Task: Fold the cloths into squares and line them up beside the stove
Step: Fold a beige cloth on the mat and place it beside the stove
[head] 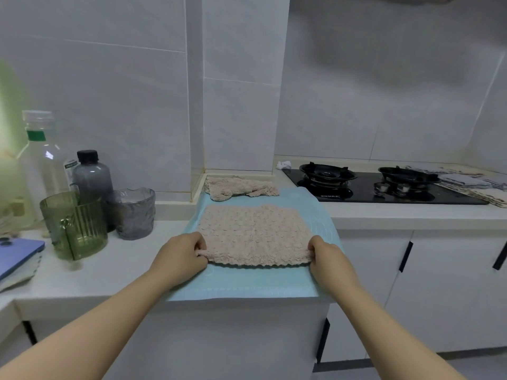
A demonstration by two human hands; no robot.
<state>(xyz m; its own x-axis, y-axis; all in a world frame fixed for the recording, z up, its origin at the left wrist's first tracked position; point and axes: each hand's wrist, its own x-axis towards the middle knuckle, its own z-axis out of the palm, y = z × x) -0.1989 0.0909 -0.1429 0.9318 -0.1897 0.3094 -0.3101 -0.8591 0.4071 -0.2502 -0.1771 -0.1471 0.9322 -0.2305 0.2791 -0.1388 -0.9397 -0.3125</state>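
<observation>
Hands low centre: left hand [182, 252] and right hand [327, 259] each pinch a near corner of the flat pink cloth [253, 234], fingers [199, 244] curled on fabric. Cloth lies on blue mat [247, 283], tabletop [109, 272]. Behind: crumpled cloth [238, 187]. Upper right: stove [384, 189], folded cloths [472, 185] touching its far side.

A pinkish-beige cloth [252, 234] with a scalloped, bubbly weave; a second cloth [238, 187] in the same shade. Pale turquoise mat [247, 286], faintly lined in white. Glossy black stove [384, 193]. Grey and beige stack [466, 183]. Ribbed green cup [76, 229], smoky grey glass [134, 215], grey bottle [93, 179] capped black, blue book [16, 256]. White tiles [109, 91]; white cabinets [444, 283], black handles [406, 256].
</observation>
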